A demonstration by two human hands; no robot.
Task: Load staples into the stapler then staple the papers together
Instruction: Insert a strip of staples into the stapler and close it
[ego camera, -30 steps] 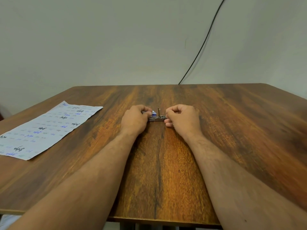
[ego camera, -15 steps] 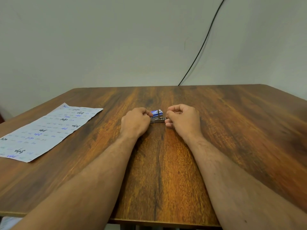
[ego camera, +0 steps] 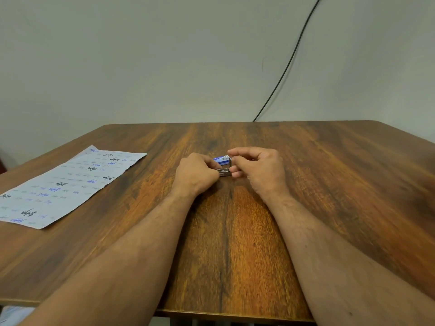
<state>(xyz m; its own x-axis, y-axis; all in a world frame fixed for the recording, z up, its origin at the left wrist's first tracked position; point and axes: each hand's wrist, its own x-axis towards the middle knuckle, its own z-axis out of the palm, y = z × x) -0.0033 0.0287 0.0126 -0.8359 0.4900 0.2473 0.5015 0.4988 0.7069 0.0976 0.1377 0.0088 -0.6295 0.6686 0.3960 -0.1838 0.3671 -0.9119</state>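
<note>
Pale grey-green wall (ego camera: 141, 67) behind, with one thin black cable (ego camera: 286, 64) running down it to the far edge of the desk. Brown wood-grain desk (ego camera: 341, 184) — broad, streaked dark and orange.

Item: small silver metal stapler (ego camera: 224, 172), lying at mid-desk between the two hands, its top arm hinged upright at the right end.

Item: small blue-and-white cardboard staple box (ego camera: 221, 159), just behind the stapler, resting on the desk.

Item: sheet of white paper printed with rows of black and blue script (ego camera: 68, 184), flat at the left of the desk, well apart from the stapler.

Left hand (ego camera: 196, 175): fingers curled closed on the left end of the stapler, pinning it to the desk.

Right hand (ego camera: 257, 169): fingers pinched together at the raised arm and right end of the stapler — whether a strip of staples is between them cannot be told.

Both bare forearms stretch across the near desk edge.
</note>
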